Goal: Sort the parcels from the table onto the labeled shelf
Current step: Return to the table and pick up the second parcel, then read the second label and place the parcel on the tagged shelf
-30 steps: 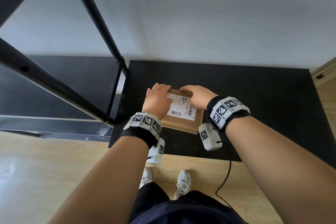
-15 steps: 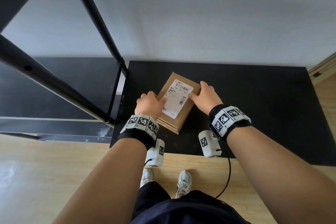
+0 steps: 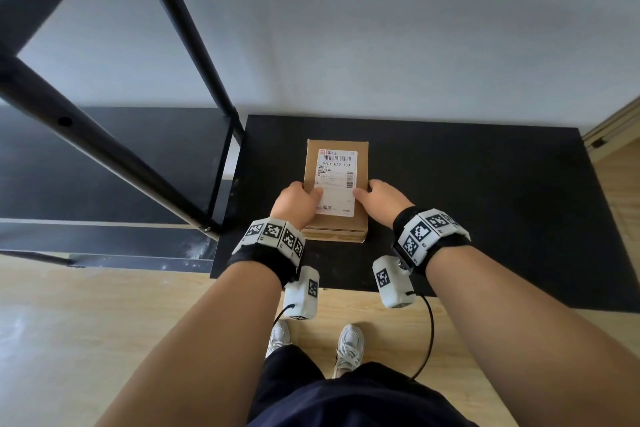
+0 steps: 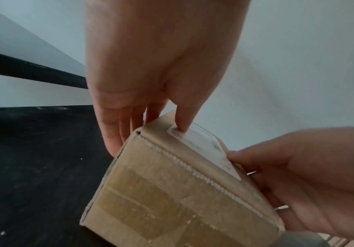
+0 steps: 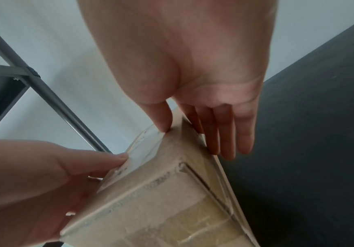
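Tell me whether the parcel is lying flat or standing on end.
Flat. The parcel lies on its broad face on the black table, shipping label facing up, left hand and right hand gripping its sides.

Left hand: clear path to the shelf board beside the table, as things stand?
Probably not yet: the left hand grips the parcel, and the black frame post stands before the shelf board.

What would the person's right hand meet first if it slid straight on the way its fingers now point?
Probably only bare table and then the wall. The right hand grips the right side of the box, fingers pointing along it toward the wall; depth is hard to judge.
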Demonstrator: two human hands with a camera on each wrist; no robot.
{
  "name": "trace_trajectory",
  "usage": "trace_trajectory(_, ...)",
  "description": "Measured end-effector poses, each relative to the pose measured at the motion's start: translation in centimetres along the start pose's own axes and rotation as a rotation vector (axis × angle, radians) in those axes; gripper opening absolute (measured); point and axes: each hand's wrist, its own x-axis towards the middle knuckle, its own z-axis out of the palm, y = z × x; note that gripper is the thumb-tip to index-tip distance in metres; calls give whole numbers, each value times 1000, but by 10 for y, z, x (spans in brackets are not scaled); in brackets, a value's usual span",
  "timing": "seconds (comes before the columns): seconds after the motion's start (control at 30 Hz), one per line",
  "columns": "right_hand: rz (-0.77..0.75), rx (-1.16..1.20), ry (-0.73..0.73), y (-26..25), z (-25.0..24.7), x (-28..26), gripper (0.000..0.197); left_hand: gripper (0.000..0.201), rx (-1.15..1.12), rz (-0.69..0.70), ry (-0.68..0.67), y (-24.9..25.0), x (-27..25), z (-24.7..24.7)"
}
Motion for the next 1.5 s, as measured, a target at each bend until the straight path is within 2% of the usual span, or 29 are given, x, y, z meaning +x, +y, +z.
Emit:
trace_trajectory(0.1, -8, 17, 14, -1, -4, -4, 46, 45, -64, 22, 9, 2, -5, 0)
trace_trajectory(0.23, -62, 47, 69, -9, -22, -12, 43, 48, -173, 93, 69, 16, -15, -10)
trace_trajectory(0.47, -219, 116, 209, -42, -68, -33, 40, 47, -378, 237, 188, 59, -33, -48)
trace_trajectory(0.7, -377, 251, 355, -74, -110, -61, 39, 51, -550, 373, 222, 95, -54, -82)
trace_trajectory(0.93, -491, 371, 446, -96, -141, -86, 47, 48, -595, 514, 272, 126, -72, -109)
trace_trajectory(1.13, -563, 493, 518, -100, -155, -101, 47, 49, -619, 632, 301, 139, -88, -121)
trace_trajectory(1.5, -637, 561, 594, -97, -168, -116, 47, 43, -663, 730, 252, 149, -104, -124)
